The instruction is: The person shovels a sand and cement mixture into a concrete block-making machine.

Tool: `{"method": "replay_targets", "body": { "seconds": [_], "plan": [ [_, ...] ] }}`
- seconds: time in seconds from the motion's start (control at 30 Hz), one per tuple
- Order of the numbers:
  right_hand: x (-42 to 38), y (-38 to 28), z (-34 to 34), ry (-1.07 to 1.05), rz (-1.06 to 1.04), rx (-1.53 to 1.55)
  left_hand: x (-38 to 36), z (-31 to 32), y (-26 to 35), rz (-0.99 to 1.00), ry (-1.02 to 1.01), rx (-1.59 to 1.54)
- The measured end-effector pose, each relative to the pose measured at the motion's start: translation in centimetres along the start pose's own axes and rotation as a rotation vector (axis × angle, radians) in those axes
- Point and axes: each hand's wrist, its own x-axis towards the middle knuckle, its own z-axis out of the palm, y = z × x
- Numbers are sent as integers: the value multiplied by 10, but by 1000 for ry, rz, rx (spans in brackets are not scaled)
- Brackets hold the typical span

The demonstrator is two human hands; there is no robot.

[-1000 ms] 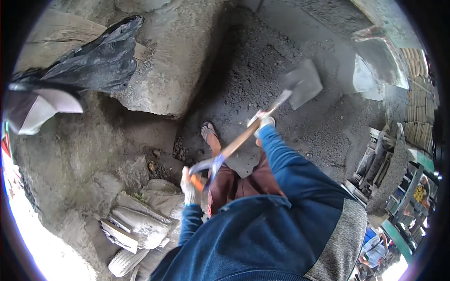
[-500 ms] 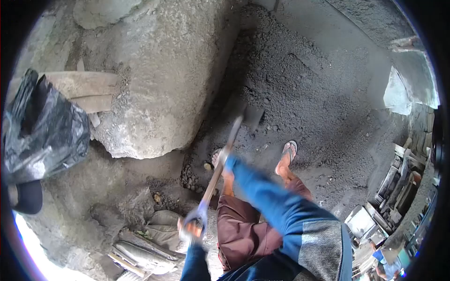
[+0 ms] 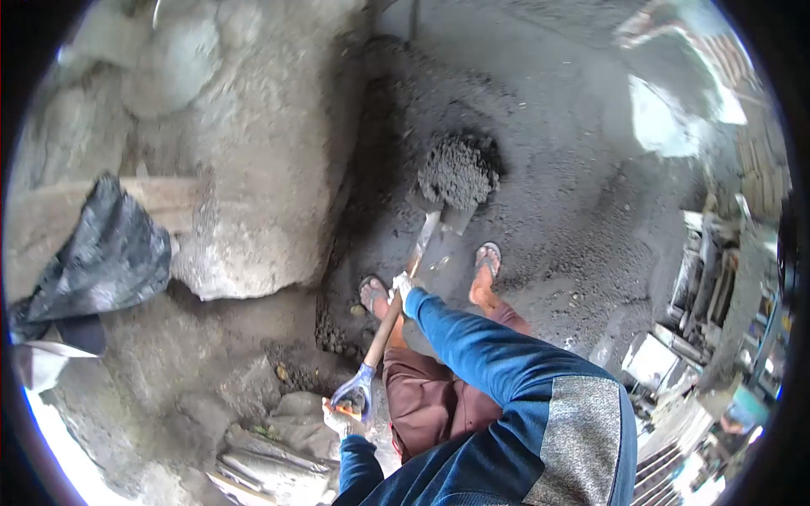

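Note:
My left hand [image 3: 344, 416], in a pale glove, is closed around the blue D-handle of a shovel [image 3: 384, 335]. Farther up the wooden shaft, my right hand [image 3: 403, 291] is wrapped round it, also in a pale glove. A heap of dark grey, wet-looking grainy material [image 3: 460, 171] rests on the metal blade, hiding most of it. The blade is beyond my sandalled feet, over the grey ground [image 3: 557, 211].
A large rough concrete block [image 3: 261, 169] stands to the left. Beside it are a black plastic bag [image 3: 114, 253] and a wooden board [image 3: 169, 198]. Stacked wood and scrap [image 3: 700, 287] line the right side. A pale sheet [image 3: 662, 118] lies at upper right.
The shovel blade, blurred and low earlier, now carries a heap of grey material. My right hand has stayed on the shaft and my left on the handle; the view has shifted.

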Motion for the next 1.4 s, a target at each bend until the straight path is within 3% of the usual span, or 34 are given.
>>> {"method": "replay_targets", "body": {
  "seconds": [0.07, 0.13, 0.2, 0.23, 0.27, 0.33, 0.4, 0.47, 0.5, 0.53, 0.57, 0.63, 0.67, 0.7, 0.77, 0.8, 0.83, 0.87, 0.9, 0.93, 0.97, 1.0, 1.03, 1.07, 1.13, 1.17, 1.23, 1.27, 1.33, 1.4],
  "plan": [
    [-112, -63, 29, 319, 29, 358, -15, -6, 5, -55, -112, 49],
    [-192, -111, 28, 421, -48, 416, -1, -5, -3, -9, -93, 210],
    [-252, -154, 11, 525, -112, 362, -25, 19, -6, -32, -239, 299],
    [-273, -172, -10, 508, -150, 423, -42, 41, -7, -62, -225, 365],
    [-292, -189, -28, 490, -188, 485, -54, 62, -11, -138, -333, 370],
    [-349, -244, -48, 613, -390, 528, -93, 118, -20, -242, -477, 449],
    [-405, -304, -70, 662, -572, 659, -164, 189, -26, -171, -595, 560],
    [-472, -378, -90, 621, -734, 716, -253, 251, -29, -78, -865, 622],
    [-532, -418, -81, 516, -790, 792, -307, 280, -33, 102, -904, 601],
    [-561, -453, -95, 441, -912, 786, -346, 314, -37, 138, -1032, 569],
    [-603, -489, -100, 488, -942, 748, -385, 343, -39, 212, -1124, 572],
    [-680, -542, -122, 231, -1147, 827, -480, 382, -38, 246, -1441, 482],
    [-711, -566, -143, 134, -1248, 749, -526, 397, -39, 374, -1587, 448],
    [-760, -581, -138, 113, -1354, 832, -575, 402, -39, 459, -1750, 392],
    [-798, -625, -197, 105, -1555, 933, -652, 413, -47, 665, -2052, 258],
    [-854, -607, -171, 23, -1566, 1028, -676, 414, -50, 902, -2131, 264],
    [-876, -612, -196, 153, -1570, 1080, -699, 409, -61, 1286, -2137, 164],
    [-894, -598, -213, 104, -1662, 1013, -728, 401, -63, 1597, -2342, 70],
    [-905, -581, -239, -50, -1703, 1058, -753, 383, -70, 1875, -2383, -156],
    [-920, -556, -229, 166, -1725, 1034, -765, 365, -83, 1943, -2456, -347],
    [-916, -539, -273, 0, -1632, 1023, -769, 347, -82, 2172, -2560, -177],
    [-911, -517, -295, 103, -1632, 924, -758, 337, -94, 2296, -2633, -101],
    [-899, -502, -301, 235, -1639, 916, -732, 336, -115, 2236, -2725, -108],
    [-887, -483, -300, 371, -1638, 907, -703, 331, -124, 2348, -2685, 90],
    [-863, -457, -252, 463, -1655, 888, -650, 316, -119, 2174, -2621, 135],
    [-846, -445, -248, 230, -1690, 757, -618, 311, -114, 1950, -2596, 155],
    [-825, -434, -197, 114, -1612, 757, -549, 296, -99, 1534, -2455, 213],
    [-807, -435, -173, 45, -1542, 750, -522, 290, -91, 1133, -2299, 420],
    [-747, -436, -145, -43, -1425, 686, -454, 272, -61, 394, -1788, 604],
    [-663, -426, -107, -72, -1272, 581, -381, 276, -40, 100, -1314, 591]
  ]
}}
